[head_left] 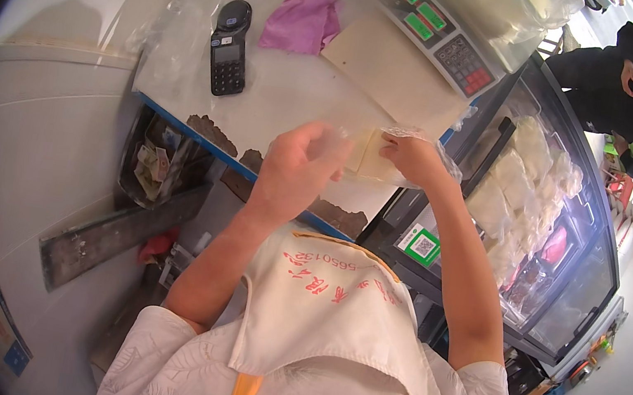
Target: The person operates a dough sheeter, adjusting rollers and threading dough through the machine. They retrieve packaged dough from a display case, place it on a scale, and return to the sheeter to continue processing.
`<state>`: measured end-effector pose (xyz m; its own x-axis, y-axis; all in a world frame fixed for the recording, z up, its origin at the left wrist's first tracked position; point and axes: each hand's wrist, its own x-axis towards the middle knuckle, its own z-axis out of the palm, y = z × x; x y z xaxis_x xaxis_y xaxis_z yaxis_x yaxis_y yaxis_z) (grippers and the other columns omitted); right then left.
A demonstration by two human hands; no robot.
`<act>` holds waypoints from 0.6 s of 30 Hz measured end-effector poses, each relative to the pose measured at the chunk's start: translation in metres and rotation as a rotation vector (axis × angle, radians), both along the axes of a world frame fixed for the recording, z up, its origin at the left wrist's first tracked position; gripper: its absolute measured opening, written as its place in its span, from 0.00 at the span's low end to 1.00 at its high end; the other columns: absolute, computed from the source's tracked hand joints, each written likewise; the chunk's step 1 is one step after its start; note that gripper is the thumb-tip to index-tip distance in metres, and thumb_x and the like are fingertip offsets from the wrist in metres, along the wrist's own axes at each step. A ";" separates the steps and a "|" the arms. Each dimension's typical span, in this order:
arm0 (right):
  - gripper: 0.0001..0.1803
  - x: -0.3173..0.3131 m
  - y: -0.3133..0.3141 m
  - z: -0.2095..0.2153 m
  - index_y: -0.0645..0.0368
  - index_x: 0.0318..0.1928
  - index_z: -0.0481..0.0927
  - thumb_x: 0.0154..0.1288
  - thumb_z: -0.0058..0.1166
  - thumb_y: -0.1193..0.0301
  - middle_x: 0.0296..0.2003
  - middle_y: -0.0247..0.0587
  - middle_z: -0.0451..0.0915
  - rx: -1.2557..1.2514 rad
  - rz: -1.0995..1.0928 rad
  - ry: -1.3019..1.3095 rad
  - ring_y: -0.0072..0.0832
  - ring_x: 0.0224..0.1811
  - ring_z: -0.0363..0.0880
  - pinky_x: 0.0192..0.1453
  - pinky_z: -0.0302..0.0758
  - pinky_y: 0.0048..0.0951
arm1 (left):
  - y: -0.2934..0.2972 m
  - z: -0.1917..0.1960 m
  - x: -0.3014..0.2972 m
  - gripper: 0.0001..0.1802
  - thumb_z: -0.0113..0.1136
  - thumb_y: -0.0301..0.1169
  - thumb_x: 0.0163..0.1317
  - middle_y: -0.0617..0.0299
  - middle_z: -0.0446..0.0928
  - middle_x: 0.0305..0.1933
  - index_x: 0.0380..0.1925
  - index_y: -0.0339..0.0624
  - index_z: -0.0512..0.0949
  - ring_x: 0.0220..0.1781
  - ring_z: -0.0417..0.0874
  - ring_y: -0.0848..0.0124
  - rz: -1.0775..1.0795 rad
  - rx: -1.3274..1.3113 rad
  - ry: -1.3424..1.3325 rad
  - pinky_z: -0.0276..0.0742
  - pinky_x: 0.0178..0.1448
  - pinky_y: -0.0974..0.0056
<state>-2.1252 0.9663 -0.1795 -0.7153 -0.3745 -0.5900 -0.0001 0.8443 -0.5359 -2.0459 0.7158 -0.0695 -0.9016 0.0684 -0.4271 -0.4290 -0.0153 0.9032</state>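
Note:
A clear plastic bag [399, 179] with a pale, flat, square-edged piece [369, 156] in or against it lies at the counter's near edge. My right hand [417, 159] is closed on the bag's upper edge, thumb and fingers together. To its left, my left hand [296, 167] hangs over the counter with bent fingers beside the pale piece. Its fingertips are smeared by motion, and whether anything is in them is not visible.
A weighing scale [433, 29] stands on the white counter [281, 108] beyond a beige board [380, 66]. A black handheld terminal [228, 53] and purple cloth-like piece [304, 24] lie left. Right is a glass display case [565, 264] holding bagged pale goods; a dark-clothed person [623, 90] stands beyond.

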 end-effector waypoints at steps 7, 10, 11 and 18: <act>0.23 -0.009 -0.003 0.012 0.60 0.62 0.87 0.73 0.64 0.62 0.56 0.56 0.88 0.043 -0.054 -0.032 0.52 0.56 0.87 0.62 0.82 0.43 | 0.000 0.002 -0.009 0.09 0.64 0.31 0.80 0.68 0.81 0.31 0.42 0.36 0.82 0.34 0.81 0.80 0.003 -0.008 0.001 0.76 0.44 0.71; 0.19 0.003 0.012 -0.027 0.59 0.59 0.88 0.71 0.65 0.65 0.53 0.55 0.89 -0.153 0.032 0.331 0.52 0.54 0.87 0.59 0.82 0.43 | 0.002 0.003 -0.009 0.08 0.64 0.30 0.80 0.67 0.82 0.31 0.42 0.36 0.82 0.34 0.81 0.80 -0.024 -0.057 -0.057 0.77 0.44 0.71; 0.19 0.003 0.016 -0.028 0.59 0.58 0.89 0.70 0.66 0.66 0.53 0.55 0.89 -0.147 -0.003 0.247 0.52 0.53 0.88 0.59 0.83 0.44 | 0.002 0.005 -0.010 0.08 0.64 0.30 0.80 0.67 0.82 0.31 0.42 0.36 0.82 0.34 0.81 0.80 -0.031 -0.058 -0.060 0.77 0.44 0.71; 0.11 0.019 0.002 0.020 0.61 0.49 0.89 0.70 0.66 0.70 0.49 0.53 0.90 0.152 -0.008 0.186 0.54 0.51 0.89 0.56 0.84 0.48 | -0.002 0.025 -0.011 0.10 0.67 0.32 0.78 0.65 0.84 0.32 0.44 0.34 0.84 0.37 0.85 0.77 -0.160 -0.262 -0.078 0.81 0.47 0.68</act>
